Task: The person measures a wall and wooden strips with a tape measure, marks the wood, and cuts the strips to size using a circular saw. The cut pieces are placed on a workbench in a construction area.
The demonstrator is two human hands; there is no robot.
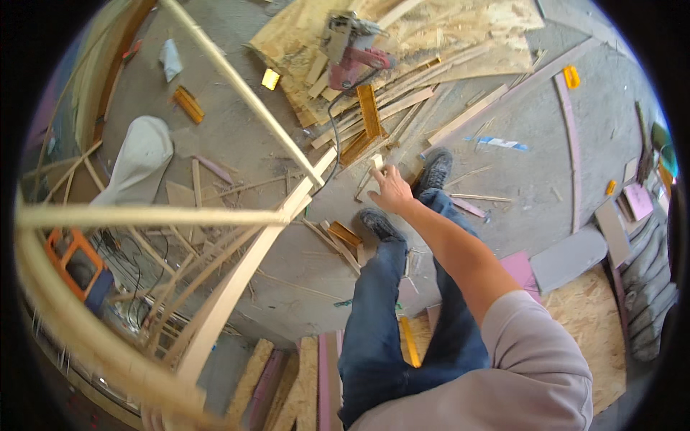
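My right hand (392,189) is stretched out low over the floor, in front of my shoes. Its fingertips are right at a small pale wood block (377,160), with the thumb held apart; whether the fingers grip the block is unclear. At the bottom left edge, blurred fingers that look like my left hand (152,418) are against a pale timber frame (226,301). Most of that hand is cut off, and its grip cannot be made out. Thin battens (156,216) branch from the frame to the left and away from me.
A red corded power saw (358,64) rests on OSB sheets (474,32) ahead, its cable running toward the frame. Brown channel pieces (368,110), wood strips (399,105) and offcuts litter the concrete. A white sack (141,153) and an orange plastic frame (73,258) are on the left.
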